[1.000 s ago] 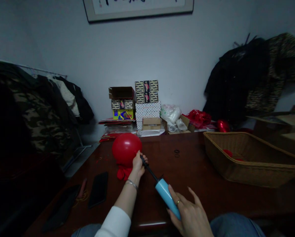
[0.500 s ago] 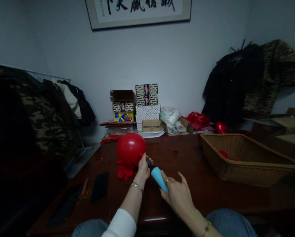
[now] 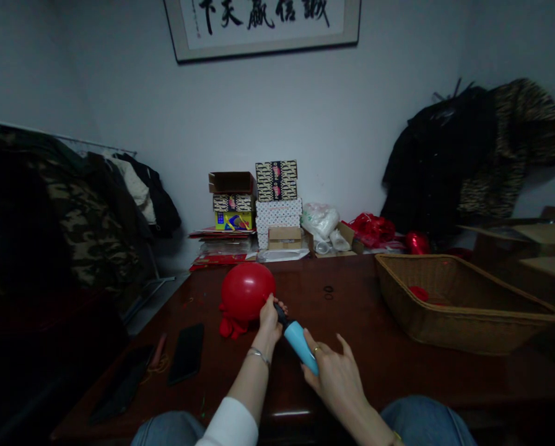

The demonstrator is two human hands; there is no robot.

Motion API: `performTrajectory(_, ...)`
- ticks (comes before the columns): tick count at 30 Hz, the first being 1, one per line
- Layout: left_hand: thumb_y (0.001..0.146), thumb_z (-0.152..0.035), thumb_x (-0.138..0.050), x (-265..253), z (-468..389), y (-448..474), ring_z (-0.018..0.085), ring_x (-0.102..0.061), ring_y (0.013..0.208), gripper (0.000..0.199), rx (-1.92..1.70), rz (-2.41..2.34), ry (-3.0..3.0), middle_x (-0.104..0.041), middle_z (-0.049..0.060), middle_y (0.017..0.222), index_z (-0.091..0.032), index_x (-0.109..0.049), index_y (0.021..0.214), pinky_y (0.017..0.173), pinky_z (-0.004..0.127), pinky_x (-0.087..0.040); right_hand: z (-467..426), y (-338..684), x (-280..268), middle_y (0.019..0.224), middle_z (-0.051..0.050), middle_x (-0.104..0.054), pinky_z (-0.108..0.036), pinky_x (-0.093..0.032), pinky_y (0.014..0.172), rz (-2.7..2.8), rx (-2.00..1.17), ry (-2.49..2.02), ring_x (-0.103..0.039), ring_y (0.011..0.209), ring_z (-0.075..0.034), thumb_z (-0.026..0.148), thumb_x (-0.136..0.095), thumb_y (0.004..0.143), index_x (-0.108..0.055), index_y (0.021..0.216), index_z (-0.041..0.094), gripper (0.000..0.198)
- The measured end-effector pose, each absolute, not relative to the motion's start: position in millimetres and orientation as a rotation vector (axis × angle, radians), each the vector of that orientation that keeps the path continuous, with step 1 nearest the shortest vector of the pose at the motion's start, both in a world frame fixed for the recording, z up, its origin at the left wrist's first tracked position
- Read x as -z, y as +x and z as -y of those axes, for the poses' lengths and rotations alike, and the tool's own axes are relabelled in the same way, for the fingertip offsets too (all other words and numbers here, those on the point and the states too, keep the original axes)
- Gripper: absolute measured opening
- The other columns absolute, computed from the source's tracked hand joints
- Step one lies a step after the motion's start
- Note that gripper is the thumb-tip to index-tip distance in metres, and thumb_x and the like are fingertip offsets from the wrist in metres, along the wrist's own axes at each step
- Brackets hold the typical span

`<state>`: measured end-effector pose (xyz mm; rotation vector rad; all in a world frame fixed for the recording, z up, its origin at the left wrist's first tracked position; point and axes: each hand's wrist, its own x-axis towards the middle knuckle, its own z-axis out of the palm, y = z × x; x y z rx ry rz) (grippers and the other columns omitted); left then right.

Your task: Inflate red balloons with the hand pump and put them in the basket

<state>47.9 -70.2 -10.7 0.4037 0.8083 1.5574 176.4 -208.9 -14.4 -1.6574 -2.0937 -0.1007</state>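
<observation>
Lower left of the frame: a dark smartphone lies flat on the tabletop, with tan bands beside it; a loose band could snag on a sleeve sweeping that way. Left of centre: the inflated red balloon appears just above limp red rubber pieces, contact between them being unclear; a sharp edge or a fingernail pressed into its taut skin could burst it. Centre: the left hand is closed around the junction of balloon and pump, its fingers hiding the balloon's mouth. Should this pinch slacken, the neck could slip off the black nozzle and release the air. Lower centre: the right hand grips the light-blue hand pump between thumb and fingers, the barrel tilted; a sideways push would probably twist the nozzle against the neck and cause a leak. Right of centre: two dark rings lie well apart from both hands. Right: the wicker basket holds a red object, too indistinct to identify.
</observation>
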Motion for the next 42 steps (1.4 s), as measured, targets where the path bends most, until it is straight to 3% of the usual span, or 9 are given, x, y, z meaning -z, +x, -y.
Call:
performTrajectory(6,0.086,-0.027,-0.048,11,74,59,0.009,-0.044,0.038,0.024,-1.509,-0.822,0.427,-0.045,-0.003,0.047,-0.018,-0.042,0.064,0.04,0.019,-0.035,217,186,18,0.095,-0.005,-0.068,-0.044,-0.013,0.105,2.078,0.076,-1.653,-0.064,0.079,-0.017,0.024,-0.052,0.079,-0.04,0.135,0.019,0.057)
performTrajectory(25,0.084,-0.027,-0.052,21,66,65,0.009,-0.044,0.039,0.025,-1.53,-0.8,0.384,-0.045,-0.004,0.047,-0.017,-0.043,0.063,0.041,0.019,-0.035,225,193,24,0.096,-0.004,-0.068,-0.045,-0.015,0.105,2.079,0.14,-1.668,-0.064,0.077,-0.017,0.023,-0.053,0.078,-0.04,0.134,0.023,0.058)
performTrajectory(29,0.084,-0.029,-0.052,17,66,62,0.008,-0.042,0.039,0.027,-1.516,-0.761,0.422,-0.039,-0.006,0.045,-0.018,-0.041,0.062,0.041,0.019,-0.034,230,193,20,0.098,-0.004,-0.067,-0.045,-0.014,0.105,2.082,0.119,-1.658,-0.064,0.078,-0.017,0.022,-0.053,0.078,-0.039,0.135,0.023,0.058)
performTrajectory(37,0.081,-0.043,-0.056,8,80,70,0.01,-0.046,0.044,0.033,-1.489,-0.706,0.401,-0.045,-0.003,0.05,-0.018,-0.042,0.065,0.045,0.022,-0.04,222,192,3,0.092,-0.004,-0.069,-0.044,-0.017,0.103,2.078,0.159,-1.702,-0.064,0.076,-0.017,0.024,-0.053,0.077,-0.043,0.132,0.024,0.056)
performTrajectory(42,0.082,-0.043,-0.056,8,79,64,0.01,-0.046,0.043,0.032,-1.5,-0.735,0.387,-0.045,-0.003,0.05,-0.018,-0.042,0.066,0.044,0.021,-0.038,217,185,-4,0.087,-0.004,-0.069,-0.042,-0.018,0.103,2.094,0.171,-1.727,-0.065,0.074,-0.017,0.025,-0.055,0.076,-0.046,0.131,0.023,0.055)
